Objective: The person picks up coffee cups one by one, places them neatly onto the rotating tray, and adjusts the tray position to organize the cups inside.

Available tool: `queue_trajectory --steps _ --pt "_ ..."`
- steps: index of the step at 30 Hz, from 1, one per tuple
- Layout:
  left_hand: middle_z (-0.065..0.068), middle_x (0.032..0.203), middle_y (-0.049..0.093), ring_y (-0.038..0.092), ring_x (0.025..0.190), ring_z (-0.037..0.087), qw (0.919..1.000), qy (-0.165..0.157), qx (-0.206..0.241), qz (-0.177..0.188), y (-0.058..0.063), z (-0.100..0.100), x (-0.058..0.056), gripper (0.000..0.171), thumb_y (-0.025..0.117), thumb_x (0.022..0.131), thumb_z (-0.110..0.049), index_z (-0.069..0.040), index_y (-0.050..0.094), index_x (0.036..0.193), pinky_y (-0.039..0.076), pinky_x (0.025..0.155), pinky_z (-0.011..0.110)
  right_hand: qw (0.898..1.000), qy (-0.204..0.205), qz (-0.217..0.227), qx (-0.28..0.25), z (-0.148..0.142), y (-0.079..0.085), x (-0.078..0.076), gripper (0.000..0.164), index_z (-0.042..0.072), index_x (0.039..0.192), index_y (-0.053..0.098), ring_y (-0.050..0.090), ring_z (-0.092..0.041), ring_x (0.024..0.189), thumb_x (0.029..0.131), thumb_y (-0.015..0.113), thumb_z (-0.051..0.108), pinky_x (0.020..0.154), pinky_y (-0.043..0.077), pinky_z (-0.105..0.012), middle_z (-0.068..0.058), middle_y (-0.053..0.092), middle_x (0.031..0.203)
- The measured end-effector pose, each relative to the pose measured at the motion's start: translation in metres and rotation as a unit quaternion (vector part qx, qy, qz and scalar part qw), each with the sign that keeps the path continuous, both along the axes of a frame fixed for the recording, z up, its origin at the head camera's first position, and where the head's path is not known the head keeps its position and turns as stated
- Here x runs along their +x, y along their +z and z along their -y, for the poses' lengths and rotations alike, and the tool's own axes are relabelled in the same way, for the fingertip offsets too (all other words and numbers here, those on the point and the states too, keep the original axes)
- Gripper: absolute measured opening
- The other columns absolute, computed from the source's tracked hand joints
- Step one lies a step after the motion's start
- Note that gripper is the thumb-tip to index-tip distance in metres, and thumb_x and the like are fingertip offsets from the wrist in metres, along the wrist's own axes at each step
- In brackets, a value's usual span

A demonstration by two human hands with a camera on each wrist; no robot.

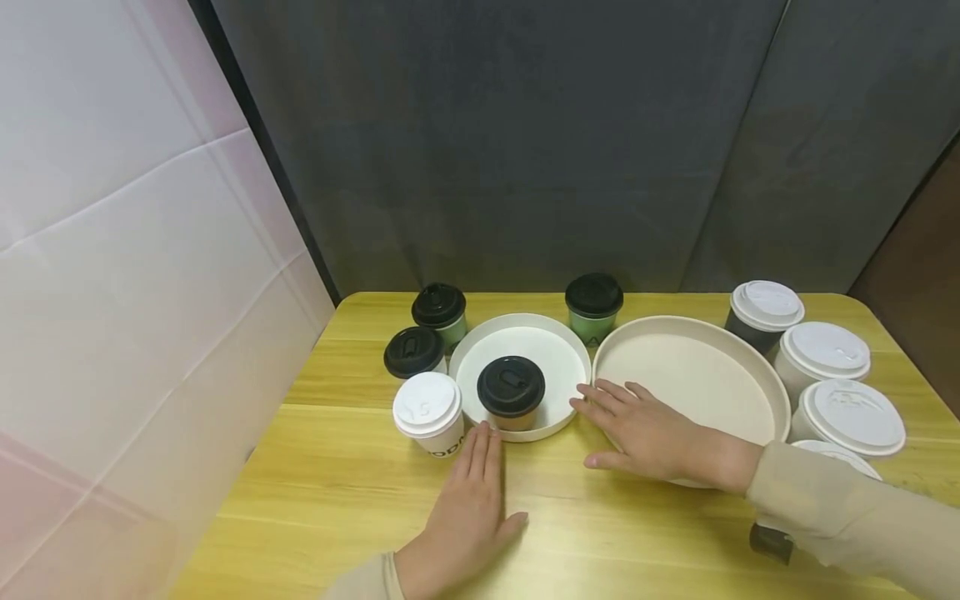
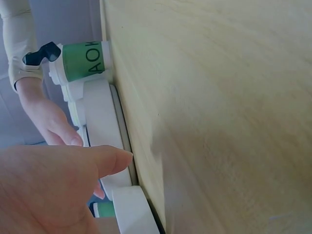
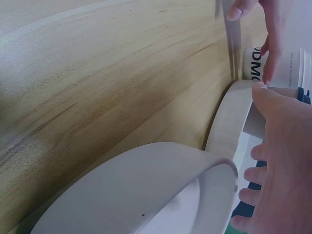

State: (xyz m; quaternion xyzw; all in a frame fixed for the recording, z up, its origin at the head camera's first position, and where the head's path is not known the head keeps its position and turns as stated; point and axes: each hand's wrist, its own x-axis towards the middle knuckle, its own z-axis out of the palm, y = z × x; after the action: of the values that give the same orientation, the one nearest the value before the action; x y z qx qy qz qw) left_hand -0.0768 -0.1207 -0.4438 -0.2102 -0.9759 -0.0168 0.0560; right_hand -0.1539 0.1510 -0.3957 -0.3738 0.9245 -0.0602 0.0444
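I observe a passage over bare table [image 1: 551,533] between left hand [image 1: 463,504] and right hand [image 1: 648,433]; a white-lidded cup [image 1: 429,408] obstructs beyond the left fingertips' outer side; the white tray [image 1: 561,375] offers room behind its black-lidded cup [image 1: 512,387]; a row of cups [image 1: 825,350] bars the beige tray's [image 1: 690,375] right side.

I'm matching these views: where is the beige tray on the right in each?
Head: the beige tray sits right of centre, partly behind the right hand.
Left wrist: the beige tray, left of centre, side-on.
Right wrist: the beige tray, bottom, close up.
Shared landmark: the right hand, visible in all three.
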Motion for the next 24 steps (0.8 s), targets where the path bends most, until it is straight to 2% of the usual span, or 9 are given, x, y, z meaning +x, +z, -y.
queue_trajectory --steps 5,9,13,16,20,24 --pt "0.031 0.158 0.026 0.028 0.148 0.043 0.9999 0.007 0.002 0.007 0.002 0.000 0.001 0.105 0.066 0.084 -0.057 0.012 0.024 0.151 0.030 0.122 0.046 1.000 0.000 0.005 -0.003 0.001 0.001 0.000 0.075 0.009 0.152 0.037 0.031 -0.040 0.148 0.095 0.053 0.055 0.115 0.030 -0.065 -0.017 0.035 0.159" --pt "0.029 0.158 0.029 0.031 0.147 0.041 0.9996 0.000 -0.028 0.004 0.007 -0.005 0.006 0.104 0.065 0.084 -0.060 0.010 0.027 0.150 0.032 0.121 0.044 1.000 0.000 0.007 -0.003 0.001 0.002 0.000 0.075 0.009 0.152 0.037 0.032 -0.039 0.148 0.095 0.053 0.055 0.115 0.030 -0.066 -0.016 0.035 0.159" --pt "0.022 0.156 0.038 0.038 0.145 0.036 0.9971 -0.038 -0.065 -0.010 0.013 -0.017 0.010 0.098 0.063 0.084 -0.063 0.005 0.034 0.150 0.040 0.117 0.040 1.000 -0.003 0.006 -0.003 0.001 0.002 0.000 0.075 0.010 0.152 0.038 0.032 -0.039 0.148 0.095 0.052 0.057 0.115 0.030 -0.066 -0.016 0.035 0.159" --pt "0.017 0.155 0.040 0.039 0.145 0.031 0.9941 -0.076 -0.073 -0.025 0.014 -0.027 0.008 0.095 0.062 0.085 -0.063 0.001 0.035 0.150 0.041 0.116 0.038 1.000 -0.004 0.001 -0.007 0.000 0.001 0.000 0.075 0.009 0.152 0.038 0.033 -0.039 0.148 0.095 0.053 0.056 0.114 0.030 -0.066 -0.016 0.036 0.159" --pt "0.018 0.157 0.038 0.038 0.146 0.030 0.9903 -0.117 -0.063 -0.041 0.012 -0.039 0.002 0.094 0.061 0.087 -0.061 0.001 0.033 0.151 0.040 0.117 0.039 1.000 0.003 -0.013 -0.009 0.000 0.000 -0.001 0.072 0.008 0.151 0.039 0.034 -0.039 0.147 0.096 0.055 0.051 0.114 0.031 -0.066 -0.017 0.037 0.158" --pt "0.019 0.158 0.035 0.037 0.146 0.032 0.9881 -0.128 -0.060 -0.061 0.008 -0.049 -0.008 0.094 0.061 0.087 -0.061 0.002 0.033 0.151 0.039 0.117 0.041 1.000 0.011 -0.029 0.000 -0.001 -0.001 -0.002 0.066 0.007 0.150 0.040 0.036 -0.039 0.146 0.097 0.056 0.042 0.113 0.033 -0.065 -0.017 0.039 0.157"
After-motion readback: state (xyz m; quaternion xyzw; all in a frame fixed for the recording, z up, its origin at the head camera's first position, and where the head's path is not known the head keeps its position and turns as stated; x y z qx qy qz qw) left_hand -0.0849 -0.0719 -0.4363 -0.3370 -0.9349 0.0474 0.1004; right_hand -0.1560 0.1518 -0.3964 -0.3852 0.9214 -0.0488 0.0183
